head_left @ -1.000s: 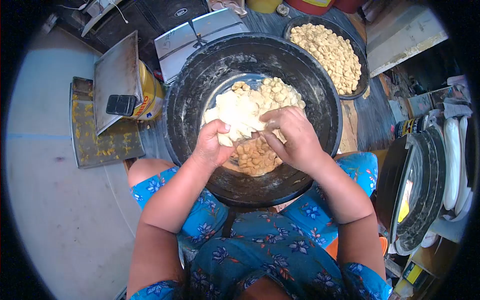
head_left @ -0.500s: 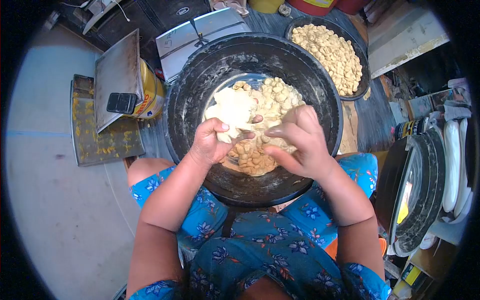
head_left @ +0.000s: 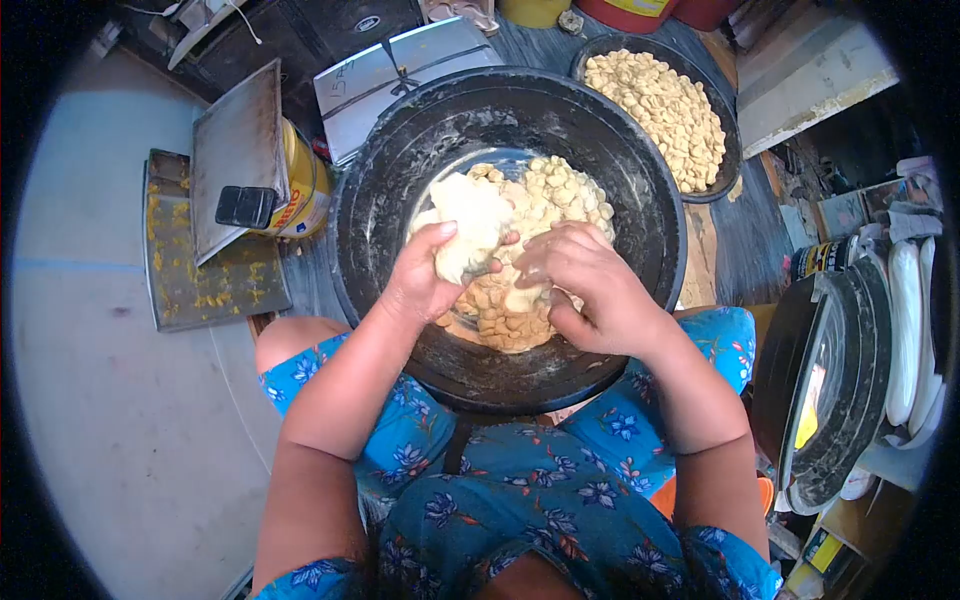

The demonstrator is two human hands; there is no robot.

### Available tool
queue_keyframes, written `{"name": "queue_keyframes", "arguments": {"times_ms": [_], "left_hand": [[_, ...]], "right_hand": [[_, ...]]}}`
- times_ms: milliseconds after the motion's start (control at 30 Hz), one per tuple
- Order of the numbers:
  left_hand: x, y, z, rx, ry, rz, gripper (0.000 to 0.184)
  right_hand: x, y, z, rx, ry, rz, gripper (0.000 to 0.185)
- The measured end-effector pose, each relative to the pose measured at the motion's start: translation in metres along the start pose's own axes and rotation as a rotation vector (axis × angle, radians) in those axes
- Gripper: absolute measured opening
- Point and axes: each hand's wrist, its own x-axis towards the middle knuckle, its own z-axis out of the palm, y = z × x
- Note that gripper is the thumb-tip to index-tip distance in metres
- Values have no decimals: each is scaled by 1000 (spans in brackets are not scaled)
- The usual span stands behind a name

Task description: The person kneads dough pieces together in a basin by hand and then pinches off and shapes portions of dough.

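Observation:
My left hand (head_left: 428, 277) is wrapped round a large lump of pale dough (head_left: 470, 222), held above the big black basin (head_left: 385, 225). Just right of the lump, my right hand (head_left: 590, 285) has its fingers curled over and the thumb beneath. A small pale piece of dough (head_left: 524, 298) shows at the right fingertips. Below both hands, many small rounded dough pieces (head_left: 565, 190) lie heaped in the basin. Those nearest me look browner in the shade. The basin's near side sits between my knees.
Behind the basin at right, a second black tub (head_left: 735, 150) holds more dough pieces (head_left: 660, 110). At left stand a yellow bucket (head_left: 305, 190), a leaning metal tray (head_left: 235, 150) and a stained tray (head_left: 215, 290). A tied white box (head_left: 345, 90) is behind; a black lid-like tub (head_left: 850, 370) leans at right.
My right hand has moved slightly left and its fingers have curled in, with a pale dough piece now at the tips. The left hand keeps the lump, turned a little.

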Motion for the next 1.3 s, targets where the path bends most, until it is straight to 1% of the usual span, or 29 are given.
{"name": "queue_keyframes", "arguments": {"times_ms": [33,100,167,200,233,300,400,433,500,533,600,633,667,700,733,767,800,900,933,967,1000,1033,1100,1167,1233,1267,1300], "left_hand": [[-2,-3,1,5,-17,-18,50],[-7,-11,-1,147,9,-4,46],[-9,-15,8,239,17,19,44],[-12,-18,12,203,93,6,44],[-12,-19,14,215,100,19,44],[-12,-19,17,241,114,44,44],[-7,-7,18,240,138,59,49],[-5,-3,13,197,157,70,48],[0,4,1,111,196,94,48],[2,5,-2,106,251,99,51],[-1,5,-8,136,175,80,48],[-2,6,-8,154,135,68,47],[-5,6,-6,171,80,26,51],[-7,3,-6,189,9,-17,51],[-9,0,-8,206,-62,-60,52],[-12,-3,-9,222,-132,-104,52],[-16,-2,-1,162,-144,-155,52],[-20,-9,16,233,73,-172,49],[-17,-8,8,280,13,-231,43],[-15,-8,5,333,37,-234,40],[-14,-8,3,386,60,-236,38],[-12,-8,2,439,84,-239,35],[-11,-3,0,392,120,-236,31],[-12,-2,1,309,163,-205,30],[-11,-4,5,197,204,-152,32],[-12,0,1,131,164,-247,40],[-11,0,2,86,115,-232,44]], "right_hand": [[-1,0,1,75,55,71,34],[0,-2,8,228,163,215,31],[7,-5,16,131,243,213,27],[7,-4,18,105,235,225,27],[6,-3,19,79,227,236,26],[-1,5,18,71,119,287,26],[-1,12,20,153,440,187,24],[-2,7,15,260,530,303,20],[8,3,15,627,921,333,10],[7,5,12,624,792,385,9],[-5,15,-4,607,538,481,11],[-8,25,-3,466,396,389,17],[-12,35,-1,330,275,281,23],[-3,27,3,200,276,211,26],[2,16,7,301,293,313,33],[4,13,13,446,257,326,35],[5,11,19,592,219,337,37],[5,13,24,590,64,299,35],[4,16,18,505,0,280,34],[4,17,12,421,-64,260,32],[5,16,7,397,-1,291,29],[5,18,2,388,114,333,28],[-1,27,-13,365,342,415,25],[-6,41,-30,724,569,686,22],[-6,46,-28,435,499,497,22],[-5,46,-26,292,462,403,22],[-1,35,-20,241,353,392,31]]}}
